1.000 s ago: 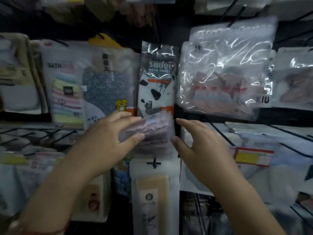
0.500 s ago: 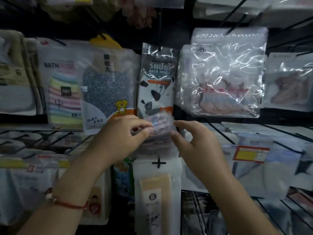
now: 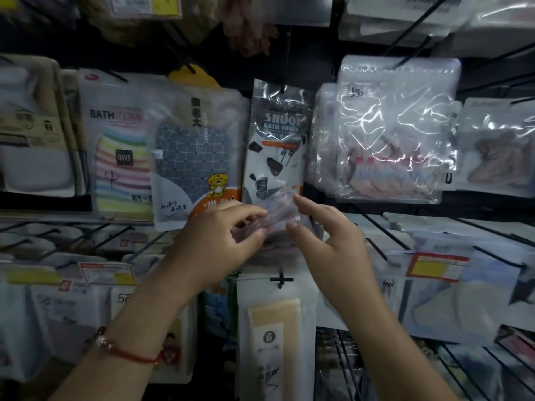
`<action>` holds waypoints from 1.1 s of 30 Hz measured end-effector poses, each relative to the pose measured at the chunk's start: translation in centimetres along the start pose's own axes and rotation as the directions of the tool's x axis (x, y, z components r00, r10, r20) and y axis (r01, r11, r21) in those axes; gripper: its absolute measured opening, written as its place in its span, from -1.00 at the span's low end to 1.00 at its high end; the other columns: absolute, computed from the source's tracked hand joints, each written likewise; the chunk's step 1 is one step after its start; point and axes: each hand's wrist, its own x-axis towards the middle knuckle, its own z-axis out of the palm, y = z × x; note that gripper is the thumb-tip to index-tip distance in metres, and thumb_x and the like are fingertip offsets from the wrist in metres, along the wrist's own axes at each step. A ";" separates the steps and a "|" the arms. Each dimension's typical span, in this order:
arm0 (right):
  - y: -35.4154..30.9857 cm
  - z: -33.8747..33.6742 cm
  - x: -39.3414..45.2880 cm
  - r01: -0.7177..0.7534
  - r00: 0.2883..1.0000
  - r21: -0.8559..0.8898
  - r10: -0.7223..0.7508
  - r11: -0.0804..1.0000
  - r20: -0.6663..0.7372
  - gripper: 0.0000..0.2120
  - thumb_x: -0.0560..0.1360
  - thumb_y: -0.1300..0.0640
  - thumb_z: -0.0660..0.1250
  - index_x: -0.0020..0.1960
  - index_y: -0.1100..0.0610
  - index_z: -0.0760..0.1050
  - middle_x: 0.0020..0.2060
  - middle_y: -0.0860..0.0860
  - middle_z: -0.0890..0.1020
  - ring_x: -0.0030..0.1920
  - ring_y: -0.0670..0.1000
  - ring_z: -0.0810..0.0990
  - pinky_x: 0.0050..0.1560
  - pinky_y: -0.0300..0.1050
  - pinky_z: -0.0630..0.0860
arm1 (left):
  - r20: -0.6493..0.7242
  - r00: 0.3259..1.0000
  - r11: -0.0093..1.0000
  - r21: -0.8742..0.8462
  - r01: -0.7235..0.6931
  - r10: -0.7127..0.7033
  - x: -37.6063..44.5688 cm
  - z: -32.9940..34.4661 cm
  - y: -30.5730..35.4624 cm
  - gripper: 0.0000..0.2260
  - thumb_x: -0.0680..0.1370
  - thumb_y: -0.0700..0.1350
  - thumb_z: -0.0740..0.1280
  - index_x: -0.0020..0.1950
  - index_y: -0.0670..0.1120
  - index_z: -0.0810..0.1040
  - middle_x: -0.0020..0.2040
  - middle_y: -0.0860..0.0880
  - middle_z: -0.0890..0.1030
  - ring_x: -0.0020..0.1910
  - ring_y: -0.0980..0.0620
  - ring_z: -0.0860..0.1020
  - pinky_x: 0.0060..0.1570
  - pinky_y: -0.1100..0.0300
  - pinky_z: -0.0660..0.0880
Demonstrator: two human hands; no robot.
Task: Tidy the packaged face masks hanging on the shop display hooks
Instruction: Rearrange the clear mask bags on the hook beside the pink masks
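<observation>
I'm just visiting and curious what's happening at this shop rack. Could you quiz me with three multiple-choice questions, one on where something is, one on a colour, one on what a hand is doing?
1. Where is the small clear packet the person handles?
A. Just below the black-and-white SHUQI bath towel pack
B. On the floor
C. At the far left edge of the rack

2. What colour is the bracelet on the left wrist?
A. Green
B. Red
C. Blue

3. What is the left hand doing?
A. Hanging idle at the person's side
B. Pinching the packet
C. Pointing at a price tag

Answers: 1 A, the packet overlaps that pack's lower edge. 2 B, a red cord with beads shows. 3 B, its fingers curl onto the packet's left side, while the right hand touches the other side.
</observation>
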 end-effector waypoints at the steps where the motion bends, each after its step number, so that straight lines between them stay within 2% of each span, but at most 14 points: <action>1: -0.1 0.0 0.0 0.010 1.000 0.010 -0.010 1.000 0.002 -0.64 0.54 0.06 0.38 0.31 -0.18 0.51 0.09 -0.30 0.55 0.24 -0.22 0.45 0.29 -0.08 0.44 | -0.013 1.000 1.000 -0.015 0.005 -0.005 -0.1 0.0 0.0 -0.75 0.54 0.05 0.41 0.21 0.19 0.61 0.06 0.25 0.58 0.05 0.30 0.53 -0.01 0.28 0.50; 6: -0.1 -0.3 0.7 0.098 0.995 -0.138 -0.101 0.986 -0.012 -0.60 0.51 0.12 0.41 0.32 -0.12 0.48 0.18 -0.30 0.50 0.26 -0.25 0.42 0.30 -0.22 0.40 | -0.117 0.993 1.000 0.001 -0.027 0.027 -0.5 0.2 0.1 -0.78 0.60 0.03 0.31 0.21 0.12 0.65 0.03 0.22 0.62 0.01 0.25 0.56 -0.03 0.21 0.56; 10: -0.3 -0.6 2.2 0.212 0.976 -0.309 -0.182 0.927 0.123 -0.43 0.49 0.23 0.41 0.43 -0.10 0.38 0.33 -0.18 0.44 0.37 -0.11 0.37 0.38 -0.11 0.35 | -0.186 0.977 0.995 0.024 -0.099 0.101 -1.2 0.6 1.1 -0.74 0.61 0.03 0.26 0.22 0.07 0.67 0.05 0.19 0.65 0.02 0.24 0.58 -0.02 0.18 0.56; 12: -0.6 -0.9 2.9 0.312 0.947 -0.370 -0.257 0.875 0.190 -0.58 0.47 0.20 0.42 0.29 -0.06 0.54 0.30 -0.13 0.50 0.34 -0.08 0.41 0.36 -0.09 0.37 | -0.235 0.964 0.992 0.018 -0.124 0.125 -1.7 0.8 1.7 -0.75 0.61 0.01 0.28 0.22 0.05 0.67 0.08 0.17 0.65 0.04 0.23 0.59 -0.01 0.20 0.55; 14: -0.9 -1.4 3.3 0.383 0.923 -0.381 -0.328 0.842 0.202 -0.75 0.46 0.19 0.44 0.12 0.01 0.65 0.13 -0.11 0.63 0.18 -0.08 0.53 0.23 -0.14 0.45 | -0.291 0.947 0.991 0.003 -0.137 0.132 -2.2 1.0 2.1 -0.76 0.62 -0.02 0.30 0.23 0.01 0.66 0.10 0.14 0.65 0.08 0.20 0.59 0.03 0.19 0.54; 16: -0.9 -1.8 3.2 0.415 0.910 -0.357 -0.376 0.837 0.175 -0.82 0.45 0.20 0.46 0.04 0.01 0.67 -0.01 -0.15 0.67 0.05 -0.11 0.58 0.11 -0.17 0.50 | -0.370 0.920 0.991 0.017 -0.131 0.128 -2.9 1.2 2.6 -0.75 0.61 -0.04 0.32 0.25 -0.04 0.64 0.14 0.08 0.62 0.15 0.15 0.56 0.15 0.20 0.50; 18: -0.5 -2.2 2.8 0.398 0.916 -0.324 -0.388 0.858 0.100 -0.82 0.47 0.16 0.45 0.05 -0.02 0.66 -0.02 -0.21 0.65 0.04 -0.14 0.59 0.10 -0.13 0.53 | -0.480 0.869 0.992 0.085 -0.092 0.122 -4.1 1.1 3.3 -0.72 0.59 -0.05 0.34 0.28 -0.08 0.61 0.18 0.00 0.57 0.22 0.07 0.50 0.27 0.18 0.41; 21: 0.1 -2.5 1.8 0.345 0.927 -0.190 -0.365 0.919 -0.081 -0.81 0.50 0.15 0.43 0.09 -0.05 0.63 -0.04 -0.23 0.64 0.01 -0.16 0.61 0.04 -0.11 0.57 | -0.646 0.753 0.986 0.164 -0.020 0.122 -6.5 0.8 4.4 -0.76 0.57 -0.06 0.36 0.20 -0.09 0.62 0.09 -0.05 0.51 0.15 0.04 0.43 0.24 0.15 0.35; 23: -0.1 -2.5 1.1 0.360 0.908 -0.110 -0.375 0.926 -0.186 -0.79 0.50 0.17 0.44 0.08 -0.07 0.60 -0.07 -0.22 0.64 -0.04 -0.15 0.61 -0.03 -0.15 0.56 | -0.613 0.784 0.994 -0.102 0.046 -0.099 -7.5 0.5 5.2 -0.82 0.55 0.08 0.33 0.11 0.10 0.59 0.03 0.10 0.56 0.07 0.11 0.53 0.16 0.16 0.42; 24: -0.3 -2.5 0.7 0.388 0.889 -0.110 -0.403 0.915 -0.218 -0.78 0.50 0.17 0.44 0.08 -0.08 0.59 -0.08 -0.21 0.64 -0.06 -0.15 0.61 -0.05 -0.15 0.56 | -0.501 0.818 0.930 -0.353 0.104 -0.282 -7.4 0.3 5.8 -0.79 0.51 0.17 0.33 0.09 0.16 0.58 0.01 0.13 0.61 0.04 0.14 0.58 0.12 0.13 0.47; 25: -0.4 -2.5 0.3 0.418 0.868 -0.138 -0.440 0.898 -0.232 -0.78 0.50 0.17 0.44 0.09 -0.06 0.59 -0.08 -0.18 0.65 -0.06 -0.13 0.61 -0.05 -0.13 0.55 | -0.336 0.840 0.786 -0.597 0.159 -0.425 -7.1 0.3 6.1 -0.71 0.45 0.24 0.34 0.12 0.19 0.59 0.02 0.13 0.65 0.05 0.12 0.62 0.12 0.09 0.49; 27: -0.4 -2.1 -0.9 0.467 0.833 -0.231 -0.513 0.853 -0.206 -0.80 0.48 0.20 0.47 0.10 0.04 0.63 -0.03 -0.09 0.66 -0.02 -0.05 0.62 -0.03 -0.05 0.57 | -0.045 0.869 0.452 -0.867 0.210 -0.492 -6.4 0.1 6.2 -0.59 0.43 0.31 0.37 0.20 0.15 0.62 0.11 0.03 0.70 0.11 0.02 0.65 0.18 -0.04 0.50; 30: 0.2 -0.6 -3.7 0.530 0.802 -0.310 -0.585 0.789 -0.120 -0.80 0.44 0.23 0.51 0.05 0.09 0.68 0.02 -0.08 0.64 0.03 -0.04 0.60 0.00 -0.02 0.54 | 0.147 0.887 0.132 -0.965 0.225 -0.439 -5.2 -0.7 6.7 -0.41 0.52 0.31 0.21 0.28 -0.11 0.61 0.21 -0.22 0.65 0.20 -0.23 0.62 0.25 -0.16 0.47; 33: 1.3 1.0 -6.2 0.560 0.792 -0.316 -0.607 0.766 -0.068 -0.83 0.46 0.20 0.45 0.03 0.05 0.69 0.04 -0.09 0.64 0.07 -0.03 0.58 0.09 -0.02 0.46 | 0.238 0.837 0.000 -0.962 0.274 -0.493 -5.0 -0.7 6.6 -0.49 0.55 0.15 0.26 0.29 -0.22 0.58 0.18 -0.27 0.65 0.16 -0.27 0.63 0.22 -0.13 0.49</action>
